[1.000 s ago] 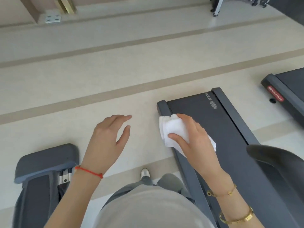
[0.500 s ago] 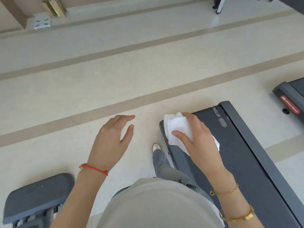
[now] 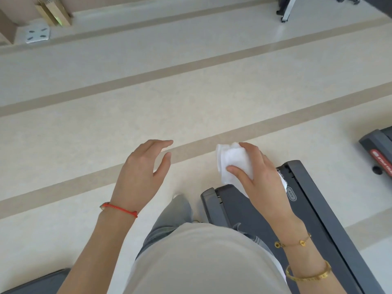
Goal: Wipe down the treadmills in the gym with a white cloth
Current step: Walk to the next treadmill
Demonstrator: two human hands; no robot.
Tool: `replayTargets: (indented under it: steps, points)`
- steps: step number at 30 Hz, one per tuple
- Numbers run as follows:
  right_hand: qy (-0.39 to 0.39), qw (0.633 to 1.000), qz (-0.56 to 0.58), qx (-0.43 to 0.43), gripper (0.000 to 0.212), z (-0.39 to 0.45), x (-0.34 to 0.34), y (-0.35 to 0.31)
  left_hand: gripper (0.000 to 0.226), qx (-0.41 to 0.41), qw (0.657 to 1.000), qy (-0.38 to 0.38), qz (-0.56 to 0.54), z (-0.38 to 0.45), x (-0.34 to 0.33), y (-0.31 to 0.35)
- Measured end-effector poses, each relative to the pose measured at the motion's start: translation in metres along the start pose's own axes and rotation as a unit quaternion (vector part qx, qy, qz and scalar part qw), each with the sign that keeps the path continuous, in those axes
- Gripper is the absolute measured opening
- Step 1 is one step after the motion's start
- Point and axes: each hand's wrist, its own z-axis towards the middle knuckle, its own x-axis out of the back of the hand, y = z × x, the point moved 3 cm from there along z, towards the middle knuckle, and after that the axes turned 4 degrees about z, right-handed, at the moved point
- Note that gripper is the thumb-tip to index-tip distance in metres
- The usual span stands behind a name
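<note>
My right hand [image 3: 258, 179] grips a crumpled white cloth [image 3: 233, 160], thumb on top and fingers curled round its far side. It hovers over the rear end of a dark grey treadmill [image 3: 314, 209], whose belt runs toward the lower right. Whether the cloth touches the deck I cannot tell. My left hand [image 3: 142, 175] is held over the bare floor to the left, fingers loosely extended and holding nothing. My own torso and one grey trouser leg hide the near-left part of the treadmill.
A second treadmill end with a red label [image 3: 379, 151] sits at the right edge. Another grey machine's corner [image 3: 36, 283] shows at the bottom left. Beige floor with tan stripes [image 3: 148, 98] spreads ahead. A metal frame leg [image 3: 286, 9] stands at the top right.
The view has shifted forward past the treadmill's end, so the deck now lies lower and to the right. My right hand with the cloth has come off the rear edge. The left machine has slid nearly out of view.
</note>
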Motion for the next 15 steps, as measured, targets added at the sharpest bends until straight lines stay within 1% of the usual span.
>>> replayTargets:
  steps: [3,8,15]
  points:
    - [0.016,1.0,0.006,-0.025,0.045,0.048,-0.003,0.017,0.027,-0.019,0.999,-0.025,-0.008,0.064,-0.017,-0.005]
    - [0.066,0.995,0.006,-0.069,0.042,0.138,-0.005,0.044,0.027,-0.071,0.995,-0.063,-0.017,0.187,-0.048,-0.012]
    - [0.162,0.976,-0.003,-0.142,0.042,0.266,0.011,0.072,0.027,-0.185,0.976,-0.11,-0.025,0.377,-0.08,0.001]
